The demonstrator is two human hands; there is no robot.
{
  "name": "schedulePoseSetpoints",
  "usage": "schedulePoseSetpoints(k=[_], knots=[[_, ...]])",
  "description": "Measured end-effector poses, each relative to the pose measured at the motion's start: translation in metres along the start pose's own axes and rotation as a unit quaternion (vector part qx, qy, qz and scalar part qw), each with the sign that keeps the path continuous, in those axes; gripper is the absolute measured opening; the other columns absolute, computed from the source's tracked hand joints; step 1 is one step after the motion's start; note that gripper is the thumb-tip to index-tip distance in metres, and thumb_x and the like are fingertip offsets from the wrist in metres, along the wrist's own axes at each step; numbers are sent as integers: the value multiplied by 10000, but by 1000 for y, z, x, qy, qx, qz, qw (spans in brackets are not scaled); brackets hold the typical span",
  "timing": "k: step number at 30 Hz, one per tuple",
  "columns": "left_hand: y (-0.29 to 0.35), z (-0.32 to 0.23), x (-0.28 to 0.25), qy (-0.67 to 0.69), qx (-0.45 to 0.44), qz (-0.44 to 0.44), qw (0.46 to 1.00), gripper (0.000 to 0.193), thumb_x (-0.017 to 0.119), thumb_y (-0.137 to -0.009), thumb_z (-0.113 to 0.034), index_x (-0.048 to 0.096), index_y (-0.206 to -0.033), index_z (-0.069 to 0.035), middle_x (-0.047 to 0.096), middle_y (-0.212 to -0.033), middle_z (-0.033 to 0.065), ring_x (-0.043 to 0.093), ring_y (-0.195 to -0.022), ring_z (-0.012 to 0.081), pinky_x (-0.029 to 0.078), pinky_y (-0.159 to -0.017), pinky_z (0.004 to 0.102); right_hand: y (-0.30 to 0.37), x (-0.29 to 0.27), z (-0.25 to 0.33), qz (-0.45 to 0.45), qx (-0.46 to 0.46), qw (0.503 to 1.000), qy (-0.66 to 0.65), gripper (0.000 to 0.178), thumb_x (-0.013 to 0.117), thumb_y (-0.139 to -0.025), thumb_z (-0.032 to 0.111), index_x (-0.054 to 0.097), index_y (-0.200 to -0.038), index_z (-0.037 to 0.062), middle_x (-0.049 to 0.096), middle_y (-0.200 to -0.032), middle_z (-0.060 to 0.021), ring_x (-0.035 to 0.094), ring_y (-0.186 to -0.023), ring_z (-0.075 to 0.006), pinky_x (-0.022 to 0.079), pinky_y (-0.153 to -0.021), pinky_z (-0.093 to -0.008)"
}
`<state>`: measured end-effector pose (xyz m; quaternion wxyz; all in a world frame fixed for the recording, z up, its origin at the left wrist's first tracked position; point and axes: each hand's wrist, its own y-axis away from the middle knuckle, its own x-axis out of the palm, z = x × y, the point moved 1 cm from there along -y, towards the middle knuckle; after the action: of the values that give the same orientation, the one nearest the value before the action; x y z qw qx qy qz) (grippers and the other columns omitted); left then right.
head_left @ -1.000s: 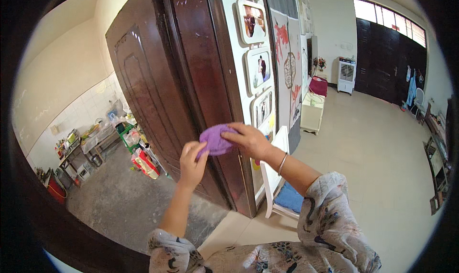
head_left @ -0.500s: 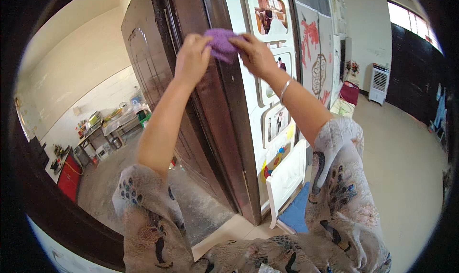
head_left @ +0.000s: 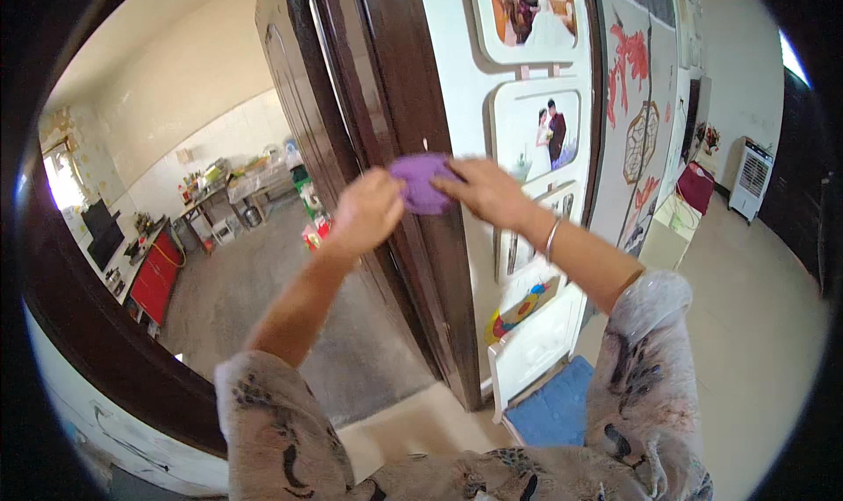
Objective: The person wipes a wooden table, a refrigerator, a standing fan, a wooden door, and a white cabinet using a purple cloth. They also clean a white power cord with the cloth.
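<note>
A purple cloth (head_left: 423, 185), bunched up, is held between my two hands in front of the dark brown door frame (head_left: 413, 79). My left hand (head_left: 367, 209) grips its left side with fingers closed, a little blurred. The fingers of my right hand (head_left: 492, 191) pinch its right side, and a silver bangle (head_left: 552, 237) circles that wrist. Whether the cloth presses on the frame I cannot tell. The frame stands upright, with a brown panelled door (head_left: 294, 79) swung inward on its left.
Framed photos (head_left: 553, 136) hang on the white wall right of the frame. Below stands a white chair (head_left: 536, 347) with a blue cushion (head_left: 558, 404). Through the doorway are a red cabinet (head_left: 158, 277) and a cluttered table (head_left: 250, 185). An air cooler (head_left: 751, 180) stands at the far right.
Both hands and the purple cloth have come down along the door frame. The view has shifted too, so the wall photos appear larger and further right.
</note>
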<state>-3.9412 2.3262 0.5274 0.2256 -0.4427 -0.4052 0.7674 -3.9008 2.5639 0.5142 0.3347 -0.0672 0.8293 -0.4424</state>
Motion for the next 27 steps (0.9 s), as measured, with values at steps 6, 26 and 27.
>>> schedulePoseSetpoints(k=[6, 26, 27], knots=[[-107, 27, -36, -45, -85, -139, 986, 302, 607, -802, -114, 614, -1092, -29, 636, -1060, 152, 604, -980, 265, 463, -872, 353, -109, -41, -64, -213, 7, 974, 76, 453, 591, -706, 31, 610, -1134, 175, 614, -1009, -168, 591, -875, -373, 486, -732, -434], [199, -151, 97, 19, -376, 124, 918, 231, 592, -789, -82, 648, -1010, -43, 582, -962, 184, 590, -903, 359, 478, -805, 437, 183, 80, 155, 177, 255, 946, -96, 340, 538, -786, 63, 644, -1098, 144, 579, -1087, -125, 582, -924, -312, 474, -826, -388], [205, -158, 87, 12, -372, 96, 923, 233, 591, -796, -92, 651, -1017, -45, 584, -970, 188, 591, -909, 362, 478, -810, 440, 178, 68, 163, 156, 268, 943, -122, 350, 549, -773, 57, 643, -1100, 140, 582, -1077, -130, 581, -924, -313, 473, -828, -386]])
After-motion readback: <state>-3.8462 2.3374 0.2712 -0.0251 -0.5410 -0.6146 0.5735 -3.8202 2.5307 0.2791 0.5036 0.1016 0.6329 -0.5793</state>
